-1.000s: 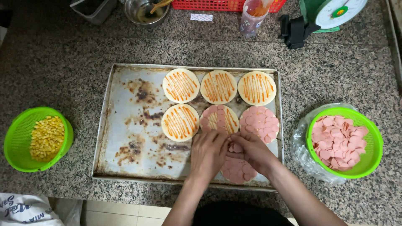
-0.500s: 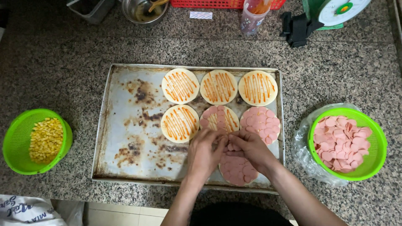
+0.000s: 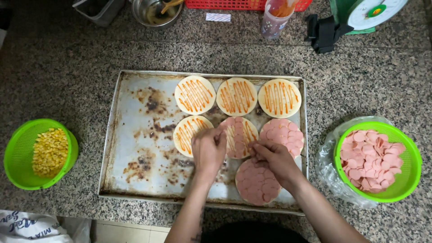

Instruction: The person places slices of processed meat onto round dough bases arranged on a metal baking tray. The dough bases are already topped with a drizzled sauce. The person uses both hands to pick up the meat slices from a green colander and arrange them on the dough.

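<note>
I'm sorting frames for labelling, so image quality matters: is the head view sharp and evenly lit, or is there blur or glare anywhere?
Head view: light is soft and even, with no hard shadows; the stained metal baking tray shows only a dull sheen, no glare. The left hand and right hand are slightly soft, while the green plastic basket of pink sausage slices stays crisp. The top edge is darker.

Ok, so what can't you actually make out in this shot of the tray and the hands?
Head view:
- Middle round base: partly covered by the left hand and right hand.
- What the fingers hold: too small to tell.
- Steel bowl, red crate and bottle: cut off by the top edge.
- Bag: cut off by the bottom edge.
</note>
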